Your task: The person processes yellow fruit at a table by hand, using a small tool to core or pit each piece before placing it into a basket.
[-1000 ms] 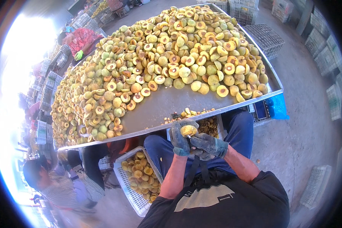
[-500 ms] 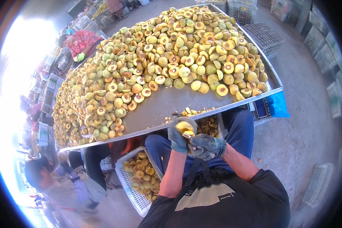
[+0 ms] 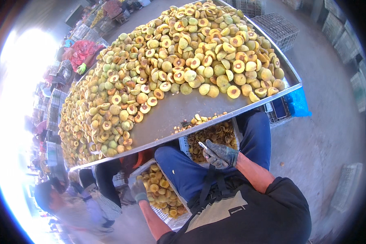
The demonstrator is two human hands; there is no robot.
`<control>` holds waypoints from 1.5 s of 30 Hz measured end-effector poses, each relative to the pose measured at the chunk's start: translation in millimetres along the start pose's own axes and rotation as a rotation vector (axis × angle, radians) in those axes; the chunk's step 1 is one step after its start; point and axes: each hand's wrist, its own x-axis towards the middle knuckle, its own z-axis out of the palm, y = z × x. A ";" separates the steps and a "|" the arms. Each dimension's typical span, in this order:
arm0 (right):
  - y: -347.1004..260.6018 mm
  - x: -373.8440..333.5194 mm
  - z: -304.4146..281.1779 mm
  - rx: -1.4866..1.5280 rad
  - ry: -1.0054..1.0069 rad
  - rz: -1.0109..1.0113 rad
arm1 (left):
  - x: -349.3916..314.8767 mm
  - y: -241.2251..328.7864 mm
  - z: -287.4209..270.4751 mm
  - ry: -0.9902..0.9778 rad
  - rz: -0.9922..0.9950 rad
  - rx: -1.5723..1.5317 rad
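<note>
My right hand [image 3: 221,154], in a dark grey-green work glove, is closed round a small metal pitting tool [image 3: 202,145] whose bright tip sticks out past the fingers. It hovers above a white crate [image 3: 184,145] of brownish pits and scraps [image 3: 212,136] between my knees. My left hand [image 3: 138,190], gloved alike, is down at the left side of another white crate [image 3: 179,223] filled with hollowed yellow peach halves [image 3: 160,187]; its fingers are not clear. Ahead, halved peaches [image 3: 183,61] with brown centres are heaped on a metal-rimmed table [image 3: 173,116].
Cut scraps [image 3: 201,118] lie along the table's near edge. A blue plastic bag [image 3: 298,102] hangs at its right corner. One co-worker [image 3: 77,203] sits close on my left, another person in red [image 3: 82,53] beyond the heap. Stacked crates [image 3: 276,30] stand behind.
Half a second ago both hands were together at a yellow peach above the scraps crate. My left hand has swung left and down to the crate of halves; the right still grips the tool.
</note>
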 end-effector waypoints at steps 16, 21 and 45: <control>-14.7 -8.1 -3.6 -0.541 0.334 -0.415 | 247.7 391.1 -110.9 0.129 0.516 -0.863; -23.3 -24.5 -0.5 -0.563 0.437 -0.299 | 272.7 463.1 -136.9 -0.122 0.401 -0.526; -17.7 -21.0 51.9 -1.235 0.575 -0.873 | 129.9 330.3 -135.3 -0.655 -0.335 -2.935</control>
